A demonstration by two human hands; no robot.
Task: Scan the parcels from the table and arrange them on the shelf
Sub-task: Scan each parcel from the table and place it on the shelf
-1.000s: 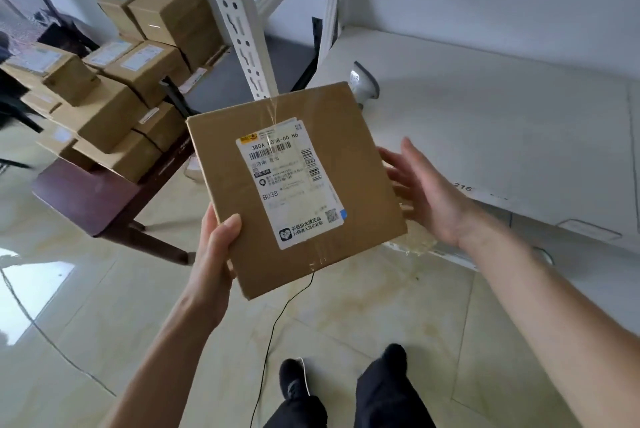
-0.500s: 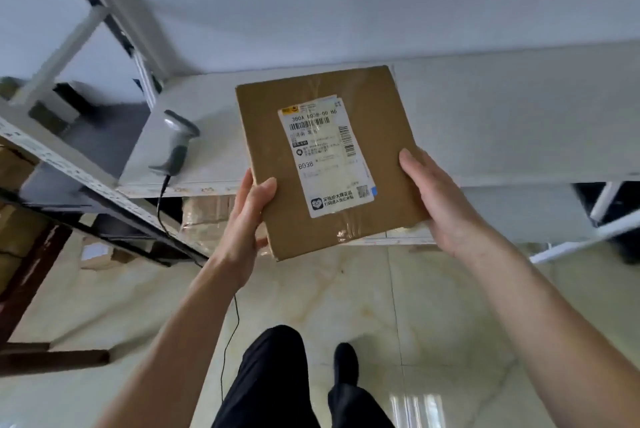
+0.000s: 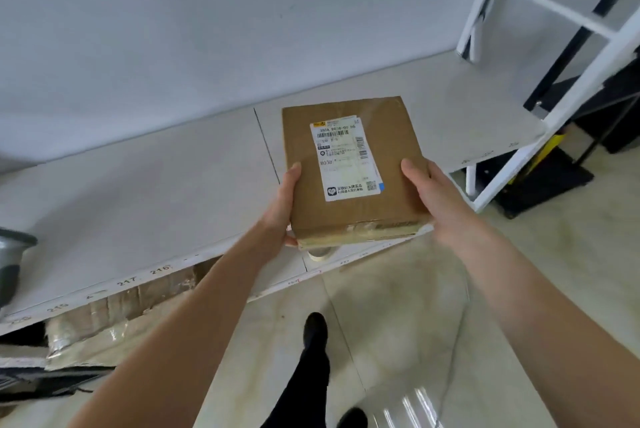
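Observation:
A flat brown cardboard parcel [image 3: 391,164] with a white shipping label facing up lies over the front part of the white shelf board [image 3: 156,192], its near end past the shelf's front edge. My left hand [image 3: 282,209] grips its left side, thumb on top and fingers underneath. My right hand [image 3: 429,192] holds its right side in the same way. Whether the parcel's far end rests on the board or hovers just above it, I cannot tell.
A grey handheld scanner [image 3: 12,254] lies on the shelf at the far left. Taped cardboard boxes [image 3: 114,320] fill the level below. The white shelf upright and cross braces [image 3: 561,109] stand at the right. My feet are on the tiled floor [image 3: 415,323].
I have turned right along the shelf; the parcel went from tilted in the air to lying flat over the shelf board, and the table with stacked parcels has left the view.

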